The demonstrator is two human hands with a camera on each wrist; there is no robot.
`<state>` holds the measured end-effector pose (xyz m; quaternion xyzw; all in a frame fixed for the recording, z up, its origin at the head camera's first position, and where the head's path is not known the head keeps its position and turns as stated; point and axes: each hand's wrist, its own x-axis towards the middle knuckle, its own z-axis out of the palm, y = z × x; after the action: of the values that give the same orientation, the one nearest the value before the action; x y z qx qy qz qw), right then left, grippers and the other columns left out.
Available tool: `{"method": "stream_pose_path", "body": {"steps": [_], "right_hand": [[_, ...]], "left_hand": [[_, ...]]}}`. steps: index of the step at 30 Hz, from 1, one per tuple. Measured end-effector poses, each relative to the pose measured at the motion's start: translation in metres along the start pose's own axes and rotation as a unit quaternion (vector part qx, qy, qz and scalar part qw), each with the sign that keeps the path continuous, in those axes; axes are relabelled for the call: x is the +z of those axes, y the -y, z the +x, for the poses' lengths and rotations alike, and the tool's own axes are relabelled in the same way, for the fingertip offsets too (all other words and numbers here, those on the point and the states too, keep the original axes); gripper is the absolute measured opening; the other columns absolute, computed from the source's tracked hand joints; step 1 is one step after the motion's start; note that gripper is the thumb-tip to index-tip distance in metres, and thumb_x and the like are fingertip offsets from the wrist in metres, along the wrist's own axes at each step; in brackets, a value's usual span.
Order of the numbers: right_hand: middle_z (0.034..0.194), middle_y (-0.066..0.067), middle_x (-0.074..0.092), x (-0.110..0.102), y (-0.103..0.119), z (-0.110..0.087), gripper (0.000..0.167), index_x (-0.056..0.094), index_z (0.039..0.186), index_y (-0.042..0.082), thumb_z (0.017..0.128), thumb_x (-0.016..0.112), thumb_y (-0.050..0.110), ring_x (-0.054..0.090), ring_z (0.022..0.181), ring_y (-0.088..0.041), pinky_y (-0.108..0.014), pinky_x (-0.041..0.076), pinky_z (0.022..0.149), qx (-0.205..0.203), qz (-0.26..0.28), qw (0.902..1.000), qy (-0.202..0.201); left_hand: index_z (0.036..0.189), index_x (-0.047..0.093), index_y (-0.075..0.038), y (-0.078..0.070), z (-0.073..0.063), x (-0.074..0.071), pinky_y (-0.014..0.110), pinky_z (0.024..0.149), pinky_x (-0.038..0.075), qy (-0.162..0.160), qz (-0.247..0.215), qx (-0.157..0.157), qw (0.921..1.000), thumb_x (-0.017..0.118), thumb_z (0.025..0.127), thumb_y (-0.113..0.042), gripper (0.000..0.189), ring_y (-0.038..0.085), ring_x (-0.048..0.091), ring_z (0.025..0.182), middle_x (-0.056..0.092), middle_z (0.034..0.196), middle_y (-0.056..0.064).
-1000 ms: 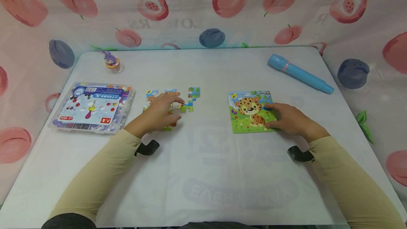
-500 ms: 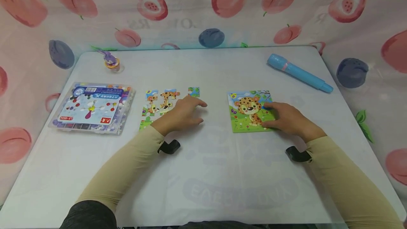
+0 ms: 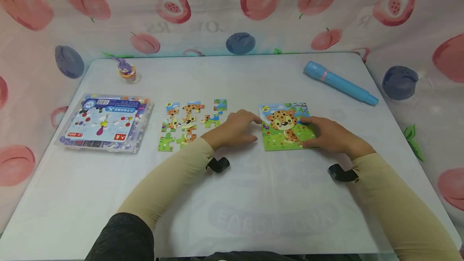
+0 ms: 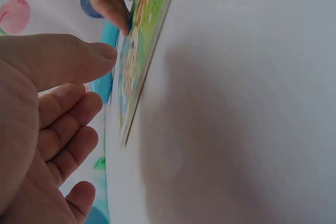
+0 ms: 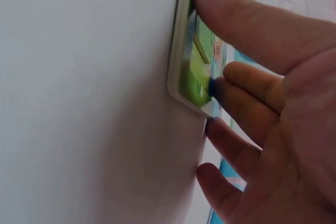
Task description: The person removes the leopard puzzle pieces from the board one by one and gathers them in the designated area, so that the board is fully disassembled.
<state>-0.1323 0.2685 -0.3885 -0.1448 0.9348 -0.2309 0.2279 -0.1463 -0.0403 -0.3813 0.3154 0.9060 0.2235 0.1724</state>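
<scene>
A square leopard picture board [image 3: 284,128] lies flat on the table in the head view. My right hand [image 3: 331,136] is at its right side, thumb and index fingertips touching its face. The right wrist view shows the thumb [image 5: 252,24] over the board's face and the other fingers by its edge. My left hand [image 3: 235,130] hovers by the board's left edge, fingers loosely bent and holding nothing. In the left wrist view its thumb [image 4: 79,59] looks apart from the board. Left of this hand lie several loose jigsaw pieces [image 3: 188,123] with leopard parts, set in rough rows.
A clear plastic box [image 3: 103,122] with a printed label lies at the left. Behind it stands a small purple figurine [image 3: 125,69]. A blue tube-shaped object [image 3: 340,83] lies at the back right on the white table [image 3: 253,196]. A fruit-print sheet hangs behind.
My left hand has moved right, from over the jigsaw pieces to the picture board's left edge, uncovering the pieces. The right hand has stayed at the board's right side.
</scene>
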Motion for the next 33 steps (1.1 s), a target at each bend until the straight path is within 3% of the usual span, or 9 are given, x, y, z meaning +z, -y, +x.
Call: {"method": "stream_pose_path", "body": {"steps": [7,13,17,22,33], "right_hand": [[0.154,-0.030,0.032,-0.003,-0.001,-0.001,0.086,0.039,0.152,0.002,0.085,0.081,0.034,0.023,0.143,-0.050,-0.064,0.021,0.112,-0.011,0.015,0.9998,0.006],[0.155,-0.030,0.031,-0.003,-0.002,-0.001,0.084,0.039,0.152,0.003,0.085,0.081,0.032,0.022,0.143,-0.050,-0.064,0.020,0.112,-0.013,0.020,0.9997,0.008],[0.155,-0.029,0.031,-0.002,-0.004,-0.001,0.084,0.039,0.152,0.002,0.085,0.081,0.030,0.022,0.143,-0.049,-0.063,0.019,0.113,-0.015,0.020,0.9997,0.006],[0.154,-0.028,0.033,-0.001,-0.005,-0.001,0.083,0.039,0.152,0.001,0.086,0.081,0.030,0.023,0.143,-0.048,-0.063,0.020,0.113,-0.023,0.020,0.9995,0.003],[0.154,-0.028,0.033,-0.002,-0.006,-0.001,0.083,0.040,0.151,0.002,0.086,0.081,0.032,0.024,0.143,-0.048,-0.064,0.022,0.112,-0.018,0.018,0.9997,0.003]], "left_hand": [[0.137,0.060,-0.013,-0.016,0.027,0.007,0.049,0.103,0.035,0.013,0.004,0.000,0.9999,0.073,0.091,-0.022,0.049,0.024,0.041,0.134,0.059,0.137,0.002],[0.141,0.057,-0.014,-0.027,0.041,0.012,0.048,0.106,0.033,0.026,0.002,0.005,0.9996,0.072,0.093,-0.025,0.052,0.025,0.038,0.138,0.056,0.141,0.002],[0.142,0.057,-0.016,-0.034,0.051,0.018,0.044,0.100,0.037,0.029,0.015,0.006,0.9994,0.070,0.093,-0.025,0.052,0.022,0.043,0.134,0.058,0.139,-0.001],[0.141,0.058,-0.016,-0.044,0.060,0.026,0.042,0.095,0.039,0.029,0.031,0.009,0.9991,0.069,0.092,-0.027,0.051,0.021,0.048,0.129,0.060,0.137,-0.003],[0.142,0.058,-0.019,-0.057,0.074,0.040,0.042,0.100,0.036,0.024,0.055,-0.007,0.9982,0.070,0.093,-0.041,0.055,0.019,0.045,0.131,0.056,0.141,-0.005]]}}
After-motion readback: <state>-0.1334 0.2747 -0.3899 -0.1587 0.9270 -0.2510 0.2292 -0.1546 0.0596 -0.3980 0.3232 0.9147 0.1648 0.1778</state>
